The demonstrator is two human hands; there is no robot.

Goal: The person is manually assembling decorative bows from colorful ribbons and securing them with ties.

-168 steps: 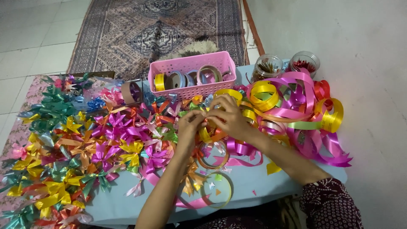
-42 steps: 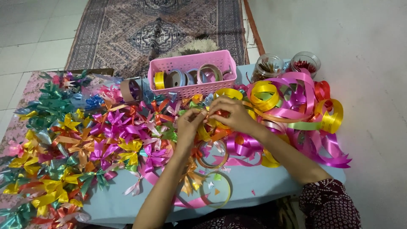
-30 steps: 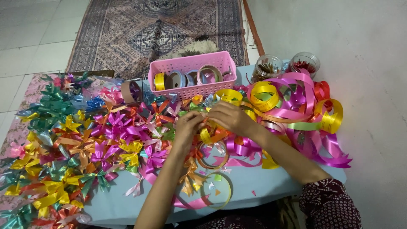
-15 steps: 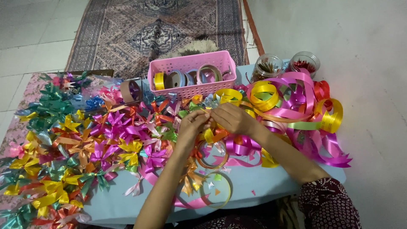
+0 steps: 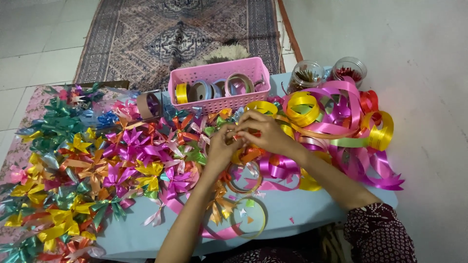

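At the frame's centre, my left hand (image 5: 222, 148) and right hand (image 5: 265, 134) pinch their fingers shut on a small orange ribbon bow (image 5: 248, 155) above the desk (image 5: 292, 214); it looks light, springy and slippery, best held at its middle.

Bare desk (image 5: 312, 214) shows only along the near edge, right of the ribbon ring (image 5: 249, 218). Finished bows (image 5: 97, 165) crowd the left, loose ribbon coils (image 5: 336, 122) the right, and a pink basket (image 5: 219, 87) with two jars (image 5: 326, 73) blocks the far side.

Ribbon piece (image 5: 245, 155) mostly hidden between hands (image 5: 246, 139), perhaps orange.
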